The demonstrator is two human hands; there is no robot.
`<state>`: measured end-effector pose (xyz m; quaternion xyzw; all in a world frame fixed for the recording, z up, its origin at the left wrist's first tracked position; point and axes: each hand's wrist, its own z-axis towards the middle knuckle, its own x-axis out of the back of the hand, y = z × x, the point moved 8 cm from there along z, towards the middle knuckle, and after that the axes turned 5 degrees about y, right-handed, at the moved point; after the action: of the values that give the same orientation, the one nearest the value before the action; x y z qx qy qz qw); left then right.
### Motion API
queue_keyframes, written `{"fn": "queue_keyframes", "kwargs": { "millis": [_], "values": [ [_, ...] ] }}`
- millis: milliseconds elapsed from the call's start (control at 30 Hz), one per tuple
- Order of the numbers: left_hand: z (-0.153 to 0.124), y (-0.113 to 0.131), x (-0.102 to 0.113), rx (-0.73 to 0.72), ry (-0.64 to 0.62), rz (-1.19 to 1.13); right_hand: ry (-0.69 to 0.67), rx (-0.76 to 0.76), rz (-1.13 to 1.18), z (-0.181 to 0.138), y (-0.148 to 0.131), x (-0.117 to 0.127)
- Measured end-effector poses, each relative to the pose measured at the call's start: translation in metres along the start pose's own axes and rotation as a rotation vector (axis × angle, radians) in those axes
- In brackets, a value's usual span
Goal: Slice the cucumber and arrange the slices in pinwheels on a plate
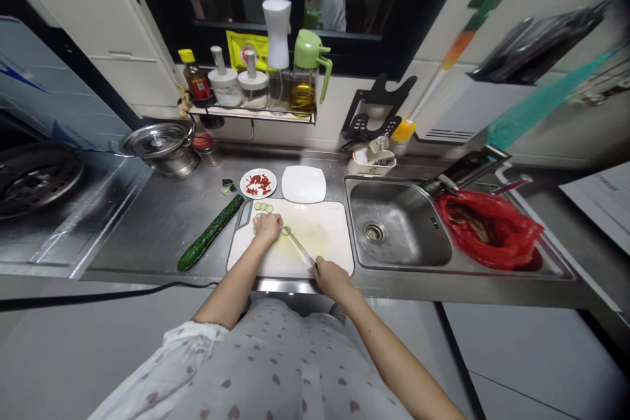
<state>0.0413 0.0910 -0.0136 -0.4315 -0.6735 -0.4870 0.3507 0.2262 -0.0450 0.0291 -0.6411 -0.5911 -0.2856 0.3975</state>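
My right hand (335, 277) grips a knife (301, 247) by its dark handle, the blade slanting up and left over a white cutting board (329, 256). A round cucumber slice (286, 231) lies at the blade's tip. Just left of it, my left hand (268, 228) is closed low over the board with bent fingers, and what is beneath them is hidden. More thin cucumber slices (264, 207) lie beyond this hand, near the board's far left corner. A long whole cucumber (210, 233) rests on the steel counter, left of the board.
Behind the board stand a small plate (245, 188) of chopped red pieces and a white square plate (304, 184). Dark green scraps (227, 186) lie near them. To the right are a sink (398, 226) and a red bag (492, 230). A lidded pot (170, 151) stands back left.
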Motion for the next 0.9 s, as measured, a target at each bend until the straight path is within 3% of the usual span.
{"fn": "queue_keyframes", "kwargs": {
  "millis": [567,767,900],
  "values": [
    [-0.001,0.002,0.001,-0.005,0.005,0.018,-0.004,0.058,-0.147,0.009,0.001,0.039],
    [-0.004,0.002,0.003,0.000,0.011,0.001,0.062,0.042,-0.057,0.000,0.019,0.028],
    [-0.012,0.006,0.005,-0.029,0.057,-0.001,0.141,-0.084,0.103,-0.005,0.049,0.016]
  ]
}}
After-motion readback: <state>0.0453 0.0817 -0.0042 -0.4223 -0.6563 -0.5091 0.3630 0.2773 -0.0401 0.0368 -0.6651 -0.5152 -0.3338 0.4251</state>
